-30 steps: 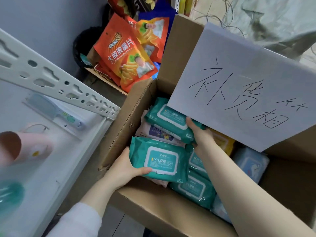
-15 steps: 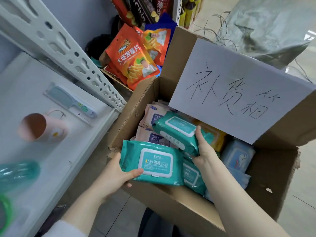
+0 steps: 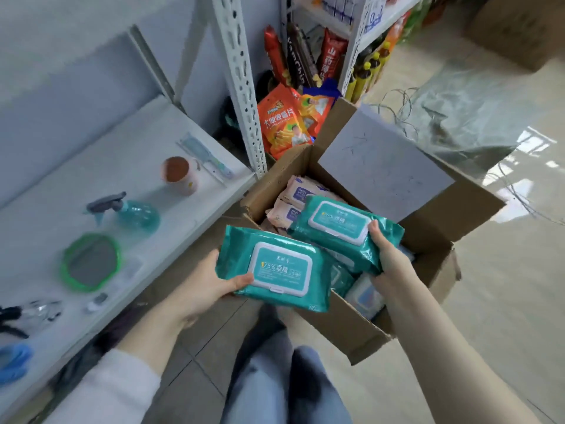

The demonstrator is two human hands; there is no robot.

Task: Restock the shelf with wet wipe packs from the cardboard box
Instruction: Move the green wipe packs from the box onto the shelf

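Beside the white shelf, above the open cardboard box, the left hand gripped a teal wet wipe pack labelled "75%". The right hand gripped a second pack. Orange snack bags stood behind.

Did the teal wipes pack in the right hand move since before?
Yes. The teal plastic wet wipe pack in the right hand has risen out of the brown cardboard box.

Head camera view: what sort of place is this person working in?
Probably a small shop or its stockroom: white slotted metal shelving, orange snack bags piled beside it, and an open cardboard box of wet wipe packs for restocking.
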